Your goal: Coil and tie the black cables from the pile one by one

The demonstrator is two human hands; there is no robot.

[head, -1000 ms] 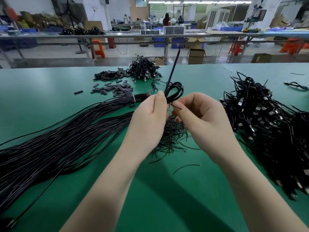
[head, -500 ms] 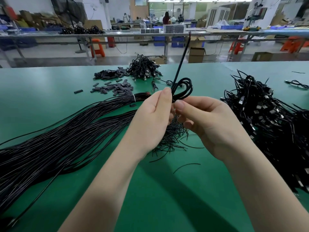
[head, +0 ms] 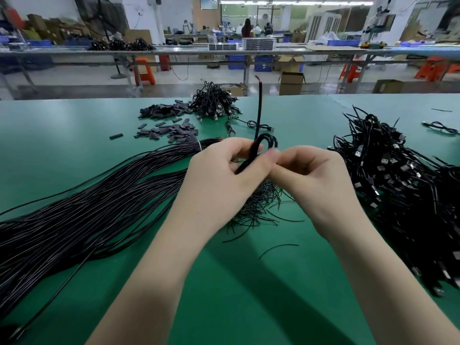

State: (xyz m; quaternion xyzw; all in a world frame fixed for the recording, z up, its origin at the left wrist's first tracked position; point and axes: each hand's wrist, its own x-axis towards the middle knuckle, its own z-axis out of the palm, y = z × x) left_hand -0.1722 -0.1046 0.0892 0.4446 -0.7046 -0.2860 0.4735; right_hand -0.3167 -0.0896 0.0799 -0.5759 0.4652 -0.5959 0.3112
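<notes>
Above the green table (head: 74,150), my left hand (head: 219,180) grips a small coil of black cable (head: 267,141). One end of that cable stands straight up, ending in a reddish tip. My right hand (head: 313,180) meets the left at the coil, its fingertips pinching there; I cannot make out a tie between them. A long bundle of straight black cables (head: 87,207) lies to the left. Thin black tie wires (head: 258,207) are scattered under my hands.
A large heap of coiled cables with USB plugs (head: 398,185) fills the right side. A smaller heap of coiled cables (head: 214,102) and dark flat sleeve pieces (head: 169,120) lie at the far middle. Benches, boxes and stools stand beyond the table.
The coil has turned in my hands and its free end now points straight up instead of leaning right. My hands have closed in tighter around the coil.
</notes>
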